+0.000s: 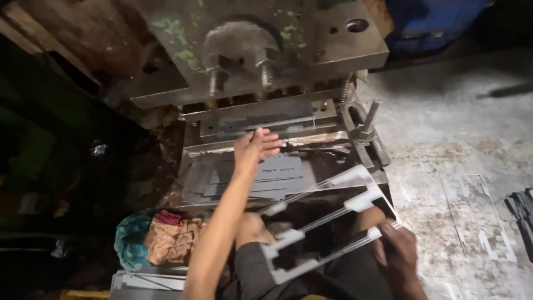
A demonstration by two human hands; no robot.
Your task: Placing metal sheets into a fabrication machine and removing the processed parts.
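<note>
My left hand [254, 147] reaches forward with fingers spread, at the mouth of a heavy metal press [261, 61], just over the die bed and a pile of punched grey metal pieces [277, 178]. It holds nothing that I can see. My right hand [395, 245] grips the near end of a long, flat punched sheet-metal strip [327, 222] with rectangular cut-outs. The strip slants across my lap from lower left to upper right, ending near the press's base.
A clamp bolt and bracket [363, 130] stand at the press's right side. Another punched strip [477, 214] lies on the pale concrete floor at right, with dark pieces [522, 208] beyond. Bundled coloured cloth [155, 236] sits at lower left, above stacked sheets [147, 280].
</note>
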